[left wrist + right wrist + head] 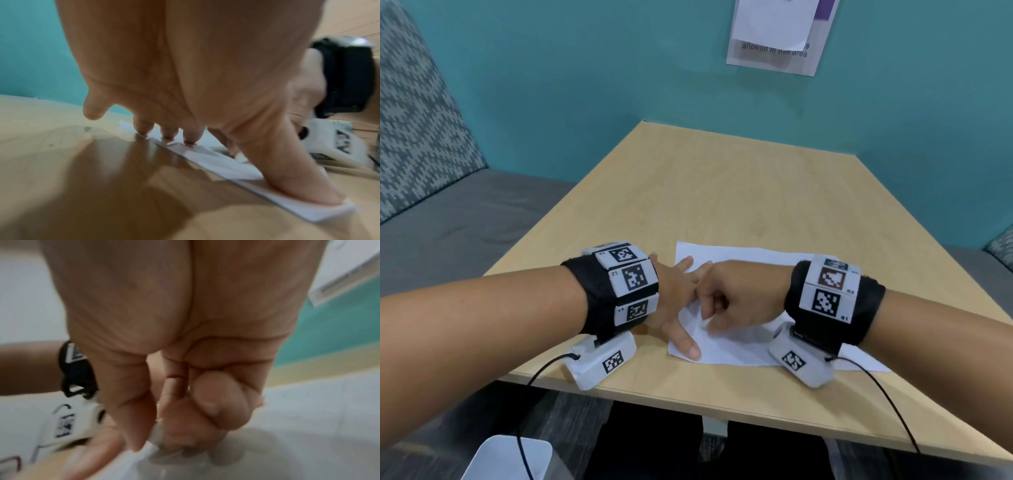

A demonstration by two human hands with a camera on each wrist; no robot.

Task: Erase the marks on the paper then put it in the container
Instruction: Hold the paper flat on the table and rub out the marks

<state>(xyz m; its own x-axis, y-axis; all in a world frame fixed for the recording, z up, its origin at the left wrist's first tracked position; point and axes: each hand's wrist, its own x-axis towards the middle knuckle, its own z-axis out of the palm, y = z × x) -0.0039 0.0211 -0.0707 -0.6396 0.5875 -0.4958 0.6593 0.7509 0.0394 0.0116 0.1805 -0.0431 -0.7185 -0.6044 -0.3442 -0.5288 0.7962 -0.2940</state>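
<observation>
On my left, the left hand [674,301] lies spread on the near left part of the paper [750,346]. Its fingers [167,132] are straight and splayed, three tips pressing the sheet's left edge, and the thumb [292,183] pins the near left corner flat; the little finger hangs off the sheet over the table [722,185]. This hand holds nothing, it only presses down.

Moving right, the right hand [743,294] sits knuckles-up over the middle of the sheet, just beside the left hand and touching its fingers. Its fingers are curled in tight, and thumb and forefinger pinch a small white eraser [151,448], whose tip meets the paper. In the head view only a white sliver of the eraser [704,322] shows below the thumb.

The paper is a white sheet lying flat on the near part of the light wooden table, its long side running left to right and slightly skewed. I cannot make out any marks on it; the wrist views are blurred.

Bottom left, below the table edge, a white container [510,455] stands on the floor, well apart from the paper.
</observation>
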